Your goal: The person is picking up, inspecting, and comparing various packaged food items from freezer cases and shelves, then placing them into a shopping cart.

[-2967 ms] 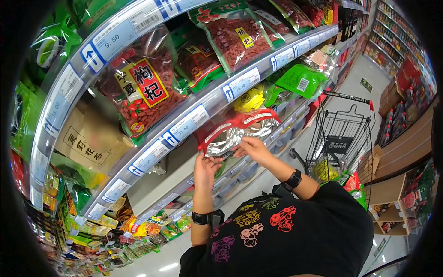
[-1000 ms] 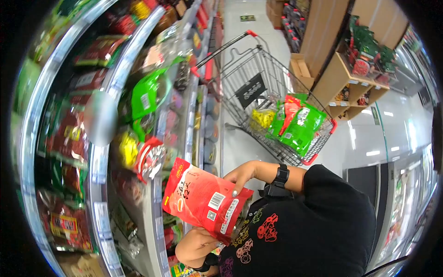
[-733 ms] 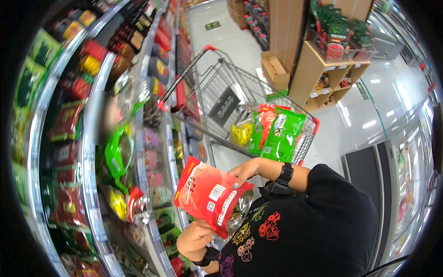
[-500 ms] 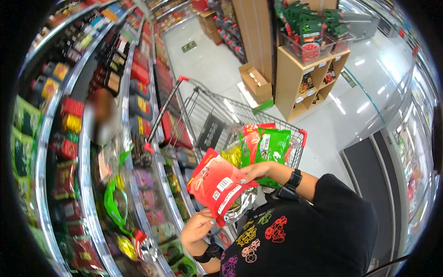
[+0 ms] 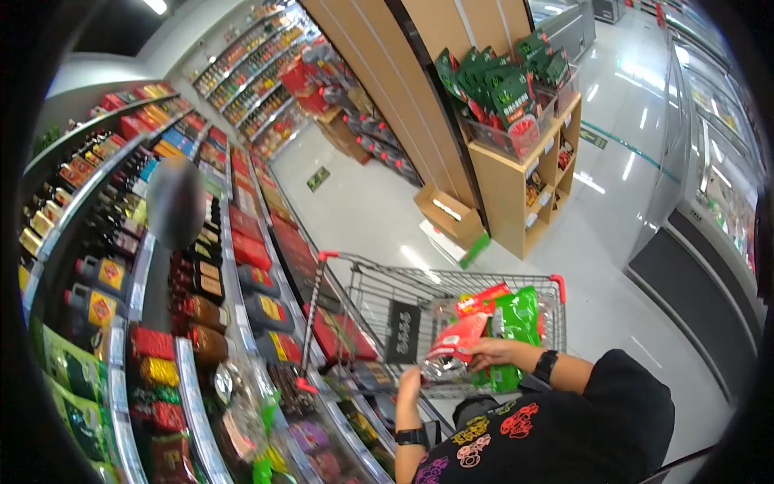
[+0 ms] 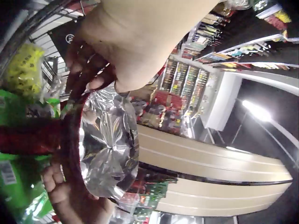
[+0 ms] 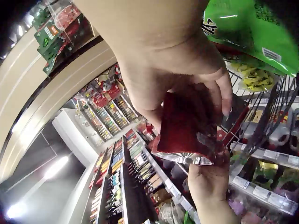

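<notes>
A red pouch [image 5: 461, 337] with a shiny silver base is held by both hands over the shopping cart [image 5: 355, 302]. My right hand [image 5: 493, 352] grips its right side, the thumb on one face and the fingers on the other. My left hand [image 5: 409, 387] holds the opposite edge with bent fingers. In the left wrist view, the pouch's silver base [image 6: 111, 147] faces the camera, with the left hand [image 6: 126, 42] above and the right hand [image 6: 77, 200] below. The right wrist view shows the pouch [image 7: 187, 128] between both hands. Green bags [image 5: 518, 315] lie inside the cart beside it.
A yellow bag [image 6: 25, 70] also lies in the cart. Stocked shelves [image 5: 185, 355] run along the left. Across the aisle stand a cardboard box [image 5: 448, 214] and a wooden cubby shelf [image 5: 512, 198]. A freezer case [image 5: 685, 282] is on the right.
Earlier both hands were at silver-based pouches on the shelf. One red pouch was taken out and carried rightward over the cart, while the head view turned from shelf to aisle.
</notes>
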A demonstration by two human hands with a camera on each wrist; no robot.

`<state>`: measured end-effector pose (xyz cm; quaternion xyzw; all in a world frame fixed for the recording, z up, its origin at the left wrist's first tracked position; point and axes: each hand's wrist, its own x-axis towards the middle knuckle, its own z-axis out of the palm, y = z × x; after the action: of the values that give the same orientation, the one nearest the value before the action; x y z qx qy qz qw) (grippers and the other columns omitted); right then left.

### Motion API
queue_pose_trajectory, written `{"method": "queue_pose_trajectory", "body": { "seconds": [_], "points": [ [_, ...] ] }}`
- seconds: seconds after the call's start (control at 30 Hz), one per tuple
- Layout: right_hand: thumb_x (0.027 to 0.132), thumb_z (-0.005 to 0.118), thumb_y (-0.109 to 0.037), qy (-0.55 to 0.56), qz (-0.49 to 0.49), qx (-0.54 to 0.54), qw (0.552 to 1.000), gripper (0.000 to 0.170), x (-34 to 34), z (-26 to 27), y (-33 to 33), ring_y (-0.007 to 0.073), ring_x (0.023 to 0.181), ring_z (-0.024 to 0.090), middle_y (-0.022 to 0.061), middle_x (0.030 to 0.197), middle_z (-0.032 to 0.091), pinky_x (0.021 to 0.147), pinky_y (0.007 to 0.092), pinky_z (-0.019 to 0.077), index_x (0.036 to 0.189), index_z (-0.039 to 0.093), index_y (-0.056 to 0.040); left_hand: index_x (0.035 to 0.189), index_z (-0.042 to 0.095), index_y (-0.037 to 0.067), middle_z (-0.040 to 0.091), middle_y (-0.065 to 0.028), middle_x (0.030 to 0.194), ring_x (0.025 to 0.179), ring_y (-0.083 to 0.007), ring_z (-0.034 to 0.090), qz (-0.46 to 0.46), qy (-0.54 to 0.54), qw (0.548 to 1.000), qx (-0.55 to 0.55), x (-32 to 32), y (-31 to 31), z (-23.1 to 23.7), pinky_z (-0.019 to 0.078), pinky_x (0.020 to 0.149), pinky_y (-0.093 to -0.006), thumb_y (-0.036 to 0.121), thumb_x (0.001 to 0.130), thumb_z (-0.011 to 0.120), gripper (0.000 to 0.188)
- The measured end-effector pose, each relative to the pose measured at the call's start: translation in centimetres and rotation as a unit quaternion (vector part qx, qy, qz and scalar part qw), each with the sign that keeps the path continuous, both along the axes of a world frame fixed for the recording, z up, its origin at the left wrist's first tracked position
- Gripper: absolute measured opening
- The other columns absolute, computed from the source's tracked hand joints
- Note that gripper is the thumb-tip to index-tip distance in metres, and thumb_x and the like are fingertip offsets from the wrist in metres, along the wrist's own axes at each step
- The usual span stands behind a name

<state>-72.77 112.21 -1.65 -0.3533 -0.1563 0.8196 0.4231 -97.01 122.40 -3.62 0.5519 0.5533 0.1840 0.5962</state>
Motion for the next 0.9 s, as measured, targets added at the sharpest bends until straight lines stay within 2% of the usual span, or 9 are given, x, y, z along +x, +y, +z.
{"method": "queue_pose_trajectory", "body": {
  "seconds": [0.13, 0.2, 0.27, 0.37, 0.47, 0.57, 0.63, 0.7, 0.9],
  "points": [
    [0.078, 0.059, -0.032, -0.072, -0.002, -0.021, 0.997, 0.041, -2.4, -0.1, 3.8, 0.0194, 0.083, 0.058, 0.0102, 0.095, 0.059, 0.074, 0.0309, 0.0478, 0.107, 0.05, -0.0047, 0.07, 0.057, 0.0, 0.057, -0.012, 0.063, 0.06, -0.018, 0.055, -0.18, 0.086, 0.971, 0.129, -0.8, 4.7, 0.1, 0.0416, 0.056, -0.0317, 0.02, 0.076, 0.046, 0.024],
    [0.073, 0.063, -0.038, -0.13, 0.052, -0.013, 0.99, 0.053, -3.2, -1.3, 5.8, 0.0168, 0.092, 0.051, 0.005, 0.104, 0.054, 0.073, 0.0319, 0.0444, 0.116, 0.044, -0.0143, 0.073, 0.061, 0.002, 0.06, -0.016, 0.069, 0.066, -0.022, 0.059, -0.209, 0.11, 0.971, 0.039, -3.0, 8.3, -7.2, 0.0429, 0.06, -0.0333, 0.023, 0.074, 0.046, 0.025],
    [0.072, 0.064, -0.038, -0.175, 0.056, -0.027, 0.983, 0.054, -3.9, -2.7, 7.4, 0.0168, 0.088, 0.053, 0.0048, 0.102, 0.055, 0.074, 0.0304, 0.0451, 0.115, 0.044, -0.0128, 0.074, 0.062, 0.003, 0.06, -0.0167, 0.07, 0.067, -0.0244, 0.059, -0.328, 0.236, 0.909, 0.102, -2.5, 9.5, -5.1, 0.043, 0.06, -0.034, 0.026, 0.073, 0.047, 0.027],
    [0.074, 0.063, -0.036, -0.117, 0.066, -0.079, 0.988, 0.051, -3.9, -6.0, 8.9, 0.0183, 0.088, 0.055, 0.0067, 0.102, 0.056, 0.077, 0.0302, 0.0455, 0.114, 0.045, -0.0105, 0.075, 0.063, 0.007, 0.061, -0.0146, 0.071, 0.07, -0.0264, 0.059, -0.29, 0.231, 0.928, 0.046, -2.4, 10.5, -7.6, 0.0433, 0.062, -0.0355, 0.029, 0.074, 0.046, 0.028],
    [0.075, 0.062, -0.034, -0.089, 0.042, -0.128, 0.987, 0.047, -3.7, -7.6, 9.1, 0.0186, 0.089, 0.055, 0.0077, 0.104, 0.055, 0.077, 0.0302, 0.0457, 0.112, 0.046, -0.0093, 0.076, 0.063, 0.008, 0.061, -0.0149, 0.076, 0.074, -0.0308, 0.058, -0.464, 0.287, 0.829, 0.124, -3.5, 12.2, -16.8, 0.0429, 0.065, -0.0395, 0.037, 0.076, 0.04, 0.037],
    [0.076, 0.061, -0.031, -0.098, 0.012, -0.163, 0.982, 0.044, -4.0, -10.0, 8.3, 0.0189, 0.093, 0.055, 0.0085, 0.106, 0.055, 0.078, 0.0305, 0.0458, 0.111, 0.046, -0.0083, 0.074, 0.063, 0.01, 0.062, -0.0126, 0.074, 0.074, -0.0269, 0.059, -0.448, 0.297, 0.843, -0.019, -2.9, 11.0, -18.4, 0.0438, 0.063, -0.038, 0.038, 0.08, 0.037, 0.039],
    [0.076, 0.061, -0.03, -0.126, -0.003, -0.193, 0.973, 0.045, -4.3, -12.1, 7.6, 0.0193, 0.096, 0.053, 0.0091, 0.108, 0.054, 0.079, 0.0314, 0.0457, 0.112, 0.045, -0.0079, 0.079, 0.061, 0.011, 0.061, -0.008, 0.071, 0.07, -0.0236, 0.059, -0.294, 0.211, 0.899, -0.245, -2.8, 9.6, -19.9, 0.0443, 0.061, -0.0352, 0.035, 0.081, 0.039, 0.032],
    [0.076, 0.061, -0.03, -0.139, -0.006, -0.202, 0.97, 0.045, -4.4, -14.9, 6.7, 0.0199, 0.1, 0.05, 0.0099, 0.113, 0.05, 0.079, 0.0334, 0.0463, 0.111, 0.043, -0.0068, 0.082, 0.059, 0.012, 0.06, -0.0053, 0.07, 0.068, -0.0213, 0.058, -0.164, 0.149, 0.888, -0.403, -3.2, 8.4, -20.9, 0.0444, 0.059, -0.0335, 0.032, 0.082, 0.04, 0.028],
    [0.078, 0.059, -0.026, -0.232, -0.035, -0.241, 0.942, 0.041, -5.5, -16.3, 6.5, 0.0194, 0.087, 0.055, 0.0038, 0.101, 0.052, 0.07, 0.0345, 0.0499, 0.114, 0.044, -0.0124, 0.087, 0.055, 0.012, 0.056, -0.0027, 0.074, 0.067, -0.0179, 0.057, -0.182, 0.147, 0.864, -0.446, -3.1, 7.9, -21.3, 0.0435, 0.057, -0.0319, 0.028, 0.081, 0.043, 0.02]
  ]
}}
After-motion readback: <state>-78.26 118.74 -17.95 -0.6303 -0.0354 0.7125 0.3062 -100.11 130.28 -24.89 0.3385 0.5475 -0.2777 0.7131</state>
